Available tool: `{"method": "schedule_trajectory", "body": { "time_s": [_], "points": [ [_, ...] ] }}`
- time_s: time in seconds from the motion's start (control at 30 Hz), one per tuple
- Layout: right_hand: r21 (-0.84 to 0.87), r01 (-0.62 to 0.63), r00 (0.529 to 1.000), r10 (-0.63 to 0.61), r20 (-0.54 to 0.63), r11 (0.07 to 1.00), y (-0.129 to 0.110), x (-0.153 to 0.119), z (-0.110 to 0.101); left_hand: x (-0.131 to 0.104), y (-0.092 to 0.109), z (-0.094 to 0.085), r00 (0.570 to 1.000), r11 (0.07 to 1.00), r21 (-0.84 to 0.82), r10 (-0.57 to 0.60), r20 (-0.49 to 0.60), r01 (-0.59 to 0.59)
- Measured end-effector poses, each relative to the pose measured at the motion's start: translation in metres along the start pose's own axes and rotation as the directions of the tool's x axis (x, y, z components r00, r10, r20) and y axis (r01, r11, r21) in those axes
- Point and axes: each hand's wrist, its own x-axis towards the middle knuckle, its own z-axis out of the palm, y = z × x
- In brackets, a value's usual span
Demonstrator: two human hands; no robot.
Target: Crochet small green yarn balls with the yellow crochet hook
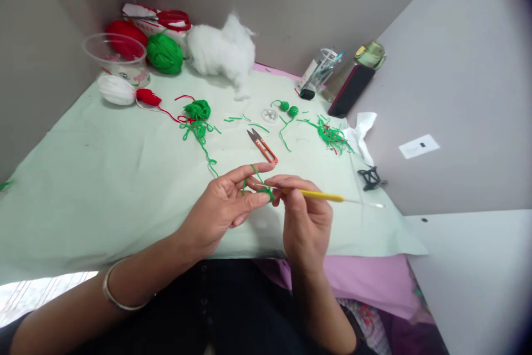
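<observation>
My left hand (226, 204) pinches a small green crochet piece (266, 193) between thumb and fingers, with green yarn running over the raised index finger. In my right hand (306, 214) is a crochet hook (320, 195) with a yellow handle, held like a pencil. The hook's thin metal tip points left and lies at the yarn by the green piece. From the left hand the green strand leads back to a loose tangle of green yarn (198, 114) on the cloth. Just beyond my fingers lie orange thread snips (262, 146), blades pointing away.
Green yarn scraps (332, 136), two green crocheted balls (293, 111) and a phone (351, 90) are on the right. White stuffing (222, 47), a green yarn ball (165, 53), a white yarn ball (116, 90) and a clear plastic tub (114, 58) stand at the back left. Walls close both sides.
</observation>
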Motion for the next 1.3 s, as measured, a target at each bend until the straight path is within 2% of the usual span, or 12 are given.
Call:
{"method": "schedule_trajectory", "body": {
  "time_s": [0.17, 0.27, 0.33, 0.4, 0.5, 0.57, 0.63, 0.7, 0.8, 0.9, 1.07, 1.3],
  "points": [
    [-0.260, 0.154, 0.987, -0.162, -0.009, 0.953, -0.001, -0.007, 0.007, 0.000, -0.002, 0.004, 0.996, 0.999, 0.042, 0.037, -0.085, -0.033],
    [-0.500, 0.363, 0.920, -0.389, 0.056, 0.786, 0.001, -0.011, 0.007, 0.001, -0.001, 0.004, 0.998, 0.998, -0.054, -0.026, -0.060, 0.023],
    [-0.538, 0.411, 0.890, -0.452, 0.061, 0.736, 0.001, -0.010, 0.005, 0.002, 0.000, 0.003, 0.995, 0.986, -0.135, -0.101, -0.004, 0.100],
    [-0.436, 0.336, 0.923, -0.385, -0.027, 0.835, 0.000, -0.008, 0.003, 0.004, 0.003, 0.001, 0.993, 0.974, -0.192, -0.120, 0.020, 0.122],
    [-0.233, 0.193, 0.971, -0.220, -0.096, 0.953, 0.000, -0.004, 0.005, 0.004, 0.004, 0.002, 0.997, 0.984, -0.179, -0.017, -0.073, 0.003],
    [-0.297, 0.226, 0.967, -0.251, -0.045, 0.928, 0.002, -0.004, 0.008, 0.004, 0.004, 0.004, 0.995, 0.990, -0.137, 0.003, -0.099, -0.016],
    [-0.432, 0.324, 0.933, -0.359, 0.001, 0.842, 0.003, -0.005, 0.009, 0.004, 0.003, 0.005, 0.996, 0.988, -0.148, -0.061, -0.062, 0.051],
    [-0.460, 0.344, 0.915, -0.403, -0.033, 0.819, 0.004, -0.006, 0.008, 0.005, 0.002, 0.002, 0.994, 0.976, -0.192, -0.111, -0.025, 0.104],
    [-0.229, 0.184, 0.965, -0.220, -0.143, 0.956, 0.002, -0.003, 0.003, 0.006, 0.004, -0.004, 0.998, 0.978, -0.203, -0.058, -0.028, 0.051],
    [-0.024, 0.072, 0.992, -0.074, -0.100, 0.997, 0.002, -0.001, 0.001, 0.005, 0.003, -0.004, 0.999, 0.996, -0.089, -0.003, -0.040, -0.001],
    [0.013, -0.017, 0.999, 0.018, -0.043, 1.000, 0.005, -0.002, 0.001, 0.001, -0.002, -0.001, 0.999, 0.998, 0.055, 0.024, -0.044, -0.022],
    [0.077, -0.048, 0.998, 0.051, -0.041, 0.996, 0.004, -0.003, -0.001, 0.002, -0.003, -0.003, 1.000, 0.998, 0.060, 0.018, -0.026, -0.017]
  ]
}}
